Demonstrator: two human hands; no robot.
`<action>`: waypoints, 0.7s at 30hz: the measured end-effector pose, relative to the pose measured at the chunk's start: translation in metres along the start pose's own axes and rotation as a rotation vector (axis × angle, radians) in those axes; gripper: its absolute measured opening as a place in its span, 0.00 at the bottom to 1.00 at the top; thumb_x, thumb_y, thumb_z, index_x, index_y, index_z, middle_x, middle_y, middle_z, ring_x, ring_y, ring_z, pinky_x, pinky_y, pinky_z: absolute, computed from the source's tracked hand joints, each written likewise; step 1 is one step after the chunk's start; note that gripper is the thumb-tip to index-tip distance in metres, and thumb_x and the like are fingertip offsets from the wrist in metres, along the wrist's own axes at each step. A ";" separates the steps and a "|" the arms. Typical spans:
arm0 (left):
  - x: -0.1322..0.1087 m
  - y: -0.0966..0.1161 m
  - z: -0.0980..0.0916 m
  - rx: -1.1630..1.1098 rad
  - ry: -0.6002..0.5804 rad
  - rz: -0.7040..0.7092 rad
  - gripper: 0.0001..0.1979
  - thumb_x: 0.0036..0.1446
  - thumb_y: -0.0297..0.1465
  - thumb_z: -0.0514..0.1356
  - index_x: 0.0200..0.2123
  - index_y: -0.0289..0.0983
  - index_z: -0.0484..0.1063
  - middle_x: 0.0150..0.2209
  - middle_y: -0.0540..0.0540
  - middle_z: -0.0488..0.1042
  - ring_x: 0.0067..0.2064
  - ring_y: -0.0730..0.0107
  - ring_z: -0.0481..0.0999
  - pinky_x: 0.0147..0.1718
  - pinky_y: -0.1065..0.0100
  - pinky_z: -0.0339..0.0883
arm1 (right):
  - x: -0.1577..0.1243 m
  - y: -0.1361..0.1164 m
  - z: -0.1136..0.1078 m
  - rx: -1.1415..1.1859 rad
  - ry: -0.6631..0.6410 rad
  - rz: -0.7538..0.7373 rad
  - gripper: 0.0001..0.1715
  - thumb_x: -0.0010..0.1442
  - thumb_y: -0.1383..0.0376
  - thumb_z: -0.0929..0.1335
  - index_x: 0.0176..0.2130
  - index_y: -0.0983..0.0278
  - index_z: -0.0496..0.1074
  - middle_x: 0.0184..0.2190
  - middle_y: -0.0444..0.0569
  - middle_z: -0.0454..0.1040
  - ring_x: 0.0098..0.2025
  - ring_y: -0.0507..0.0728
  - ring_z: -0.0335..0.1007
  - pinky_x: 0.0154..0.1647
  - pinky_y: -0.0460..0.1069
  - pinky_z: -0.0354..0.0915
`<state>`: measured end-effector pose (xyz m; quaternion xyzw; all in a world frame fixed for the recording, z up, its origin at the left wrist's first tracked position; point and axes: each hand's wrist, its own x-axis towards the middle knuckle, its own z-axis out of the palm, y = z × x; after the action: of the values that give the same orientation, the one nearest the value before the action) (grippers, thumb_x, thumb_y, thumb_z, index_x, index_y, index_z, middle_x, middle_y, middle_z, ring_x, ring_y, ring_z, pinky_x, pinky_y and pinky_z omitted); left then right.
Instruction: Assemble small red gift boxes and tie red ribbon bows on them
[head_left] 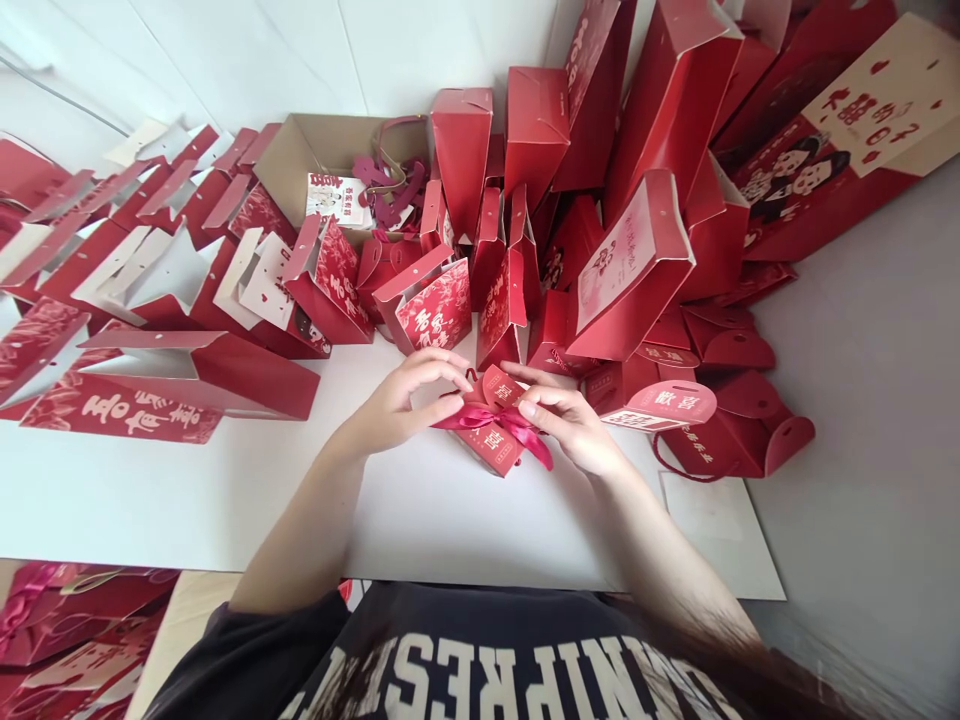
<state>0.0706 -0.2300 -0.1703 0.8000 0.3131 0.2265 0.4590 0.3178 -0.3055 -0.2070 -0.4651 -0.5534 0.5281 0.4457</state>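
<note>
A small red gift box (487, 447) with white characters lies on the table between my hands. A magenta ribbon bow (501, 413) is tied across its middle. My left hand (405, 400) grips the box's left side, its thumb against the ribbon and its fingers curved over the far corner. On the opposite side, my right hand (574, 420) closes round the box, thumb and index finger near the bow's right loop. The fingertips partly cover the box's far end.
Red paper bags (435, 305) stand close behind the box. More open bags (165, 270) crowd the left, and tall ones (667, 110) the right. An open cardboard box (300, 150) holds ribbons and cards. Red handled boxes (739, 430) sit by the grey wall. The white table's (225, 490) near edge is at my body.
</note>
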 end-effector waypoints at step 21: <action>0.007 -0.006 0.021 -0.330 -0.167 -0.021 0.08 0.54 0.32 0.68 0.35 0.38 0.72 0.68 0.39 0.59 0.68 0.51 0.61 0.64 0.49 0.57 | 0.000 0.002 -0.002 0.029 -0.071 -0.006 0.18 0.64 0.52 0.70 0.29 0.60 0.77 0.64 0.49 0.67 0.67 0.62 0.61 0.63 0.57 0.60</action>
<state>0.0873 -0.2352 -0.1854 0.7266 0.2408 0.2025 0.6108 0.3197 -0.3051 -0.2089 -0.4377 -0.5625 0.5510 0.4340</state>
